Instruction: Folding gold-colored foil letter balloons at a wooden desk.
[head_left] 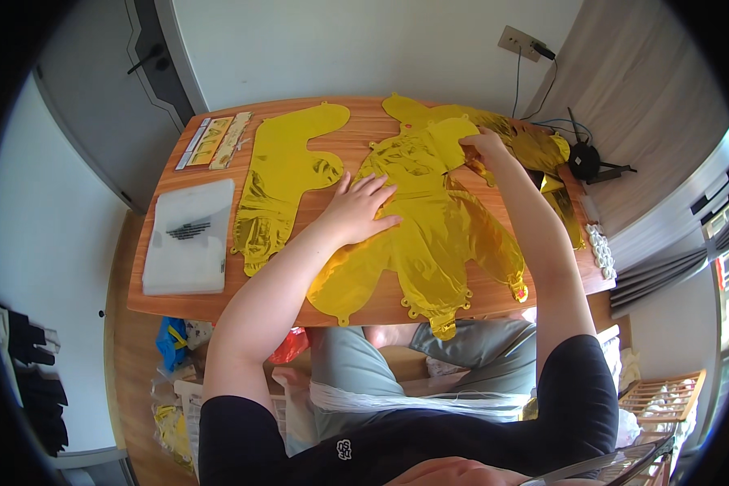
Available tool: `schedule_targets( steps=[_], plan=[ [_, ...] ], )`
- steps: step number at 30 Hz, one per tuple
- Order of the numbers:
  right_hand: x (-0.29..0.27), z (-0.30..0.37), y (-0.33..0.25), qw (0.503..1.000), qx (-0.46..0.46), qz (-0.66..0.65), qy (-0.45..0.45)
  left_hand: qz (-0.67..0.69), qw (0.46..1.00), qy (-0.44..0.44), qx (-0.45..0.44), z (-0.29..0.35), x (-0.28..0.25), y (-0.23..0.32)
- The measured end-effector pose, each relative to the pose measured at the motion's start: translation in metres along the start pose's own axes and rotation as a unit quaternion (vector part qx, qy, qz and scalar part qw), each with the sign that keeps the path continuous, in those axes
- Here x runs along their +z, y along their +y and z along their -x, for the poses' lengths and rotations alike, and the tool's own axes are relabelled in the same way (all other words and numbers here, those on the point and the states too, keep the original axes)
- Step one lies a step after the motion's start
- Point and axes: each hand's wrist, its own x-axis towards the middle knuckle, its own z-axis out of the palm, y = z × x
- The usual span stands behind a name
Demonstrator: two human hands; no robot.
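Observation:
Flat, uninflated gold foil balloons are spread over the wooden table (190,279). My left hand (363,209) lies open, fingers spread, on the left side of the large foil balloon (429,231) in the middle. At that balloon's upper right, my right hand (484,144) has its fingers closed on the foil edge; part of the grip is hidden. A curved gold foil balloon (279,158) lies left of my left hand. Behind and right of my right hand, more crumpled gold foil (535,142) overlaps the middle pieces. Small tabs stick out along the foil's lower edges.
On the table's left are a stack of clear plastic bags (188,259) with thin dark sticks (189,230) on top, and printed card packs (213,142). A black router (587,158) and a bundle of white rings (600,249) sit at the right edge. White strings (417,402) cross my lap.

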Motion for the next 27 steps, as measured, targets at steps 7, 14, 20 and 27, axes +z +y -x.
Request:
schedule_targets(
  steps=[7,14,20,27],
  plan=[
    [-0.012,0.0,-0.002,0.999,-0.01,0.025,-0.029,0.001,1.0,0.0,0.004,-0.005,0.0,0.003],
    [0.022,0.035,-0.026,0.996,-0.011,0.066,0.064,-0.005,1.0,0.006,0.007,-0.001,0.005,-0.004],
    [0.056,0.057,-0.041,0.998,-0.025,0.058,0.017,0.007,1.0,0.001,0.003,-0.003,0.004,0.0],
    [0.101,0.07,-0.042,0.993,0.045,-0.019,-0.109,-0.004,1.0,0.001,-0.006,0.0,0.001,-0.003]
  ],
)
